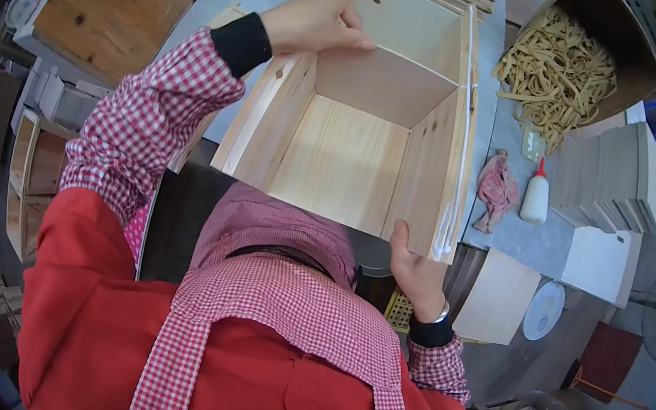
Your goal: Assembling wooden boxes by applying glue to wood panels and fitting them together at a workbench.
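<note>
One wooden box (344, 153) sat in the upper middle of the frame. We had the right hand (418, 281) clamped on its lower-right corner; the left hand (316, 20) lay over the left wall (280, 131) near the divider (378, 86), and we couldn't tell if it gripped. We judged the box stiff, fairly light, divider likely the weak part. White bead (448, 214) along the right edge looked slippery; we favoured holding bare outer wood.
</note>
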Demonstrator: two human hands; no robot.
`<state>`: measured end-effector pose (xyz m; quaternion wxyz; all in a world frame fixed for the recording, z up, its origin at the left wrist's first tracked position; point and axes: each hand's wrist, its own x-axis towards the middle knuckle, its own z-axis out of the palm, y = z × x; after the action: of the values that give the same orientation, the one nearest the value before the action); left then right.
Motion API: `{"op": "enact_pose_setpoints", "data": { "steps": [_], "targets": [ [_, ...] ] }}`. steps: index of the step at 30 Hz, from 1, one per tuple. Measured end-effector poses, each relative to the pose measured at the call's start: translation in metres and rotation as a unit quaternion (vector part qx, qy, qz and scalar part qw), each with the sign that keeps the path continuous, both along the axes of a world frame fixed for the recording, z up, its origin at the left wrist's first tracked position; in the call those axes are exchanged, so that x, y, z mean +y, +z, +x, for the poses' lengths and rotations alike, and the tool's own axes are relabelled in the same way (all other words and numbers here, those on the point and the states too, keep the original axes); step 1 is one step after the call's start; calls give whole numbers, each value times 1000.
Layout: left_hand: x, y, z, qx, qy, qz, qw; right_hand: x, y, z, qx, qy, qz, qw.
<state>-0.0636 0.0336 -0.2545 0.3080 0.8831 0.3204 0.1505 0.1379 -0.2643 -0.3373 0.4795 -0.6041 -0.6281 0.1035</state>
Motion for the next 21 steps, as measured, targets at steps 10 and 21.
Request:
{"op": "enact_pose_setpoints", "data": {
  "steps": [10,21],
  "targets": [
    [6,-5,7,87,35,-14,995,-5,-16,1,37,-20,-31,999],
    [6,-9,-6,-208,46,75,974,-7,-36,7,66,-40,-59,995]
  ]
}}
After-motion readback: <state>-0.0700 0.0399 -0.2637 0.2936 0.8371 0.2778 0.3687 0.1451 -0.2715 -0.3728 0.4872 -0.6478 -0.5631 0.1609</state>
